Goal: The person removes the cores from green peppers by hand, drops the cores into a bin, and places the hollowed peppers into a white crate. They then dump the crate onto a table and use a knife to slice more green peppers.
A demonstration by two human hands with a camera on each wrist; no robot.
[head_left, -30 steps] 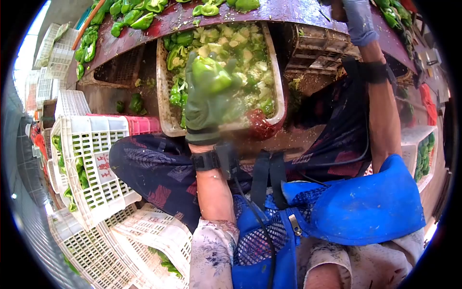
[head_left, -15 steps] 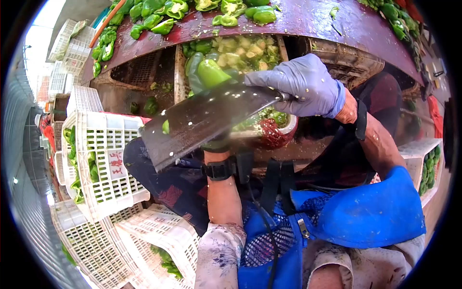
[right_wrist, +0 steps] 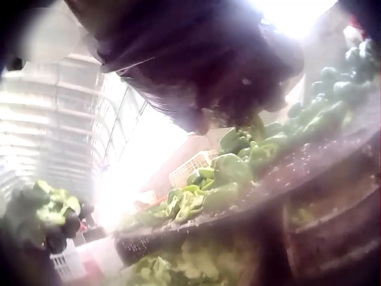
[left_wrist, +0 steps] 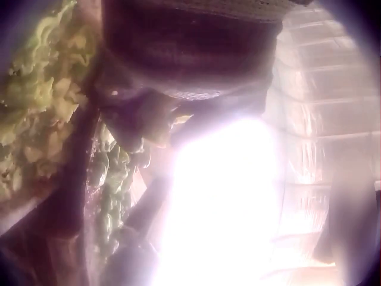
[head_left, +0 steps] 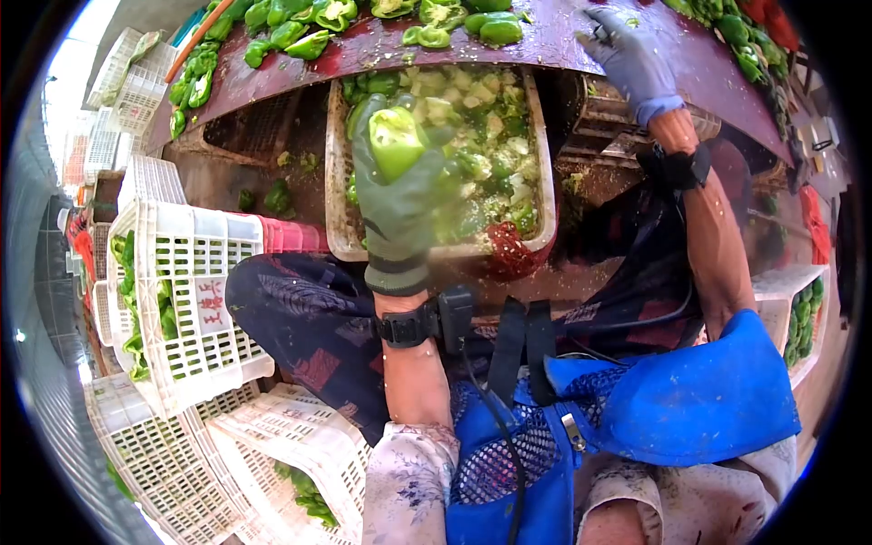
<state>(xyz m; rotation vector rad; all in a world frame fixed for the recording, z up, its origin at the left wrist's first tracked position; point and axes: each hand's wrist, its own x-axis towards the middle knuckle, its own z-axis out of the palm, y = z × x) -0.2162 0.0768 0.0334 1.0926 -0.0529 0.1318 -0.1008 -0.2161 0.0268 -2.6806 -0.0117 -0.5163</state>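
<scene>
My left hand (head_left: 400, 200), in a dark green glove, holds a green bell pepper (head_left: 396, 145) whose pale cut end faces up. The hand is over a white-rimmed crate (head_left: 548, 182) of pepper tops and cores (head_left: 481, 118). My right hand (head_left: 636, 68), in a lavender glove, is raised near the tabletop edge to the right of the crate. Its fingers curl at a small dark part of the cleaver; the blade hardly shows from this angle. In the left wrist view a dark glove (left_wrist: 190, 53) hides the pepper.
Halved green peppers (head_left: 436, 18) lie along the dark red tabletop (head_left: 545, 45). White slatted crates (head_left: 204, 300) with peppers stand at the left. Another crate of green peppers (head_left: 804, 318) is at the right. A dark red mesh bundle (head_left: 516, 252) sits at the crate's near corner.
The right hand brought the cleaver down across the left hand's pepper half a second ago, then lifted away up and right. The pepper now shows a pale cut end.
</scene>
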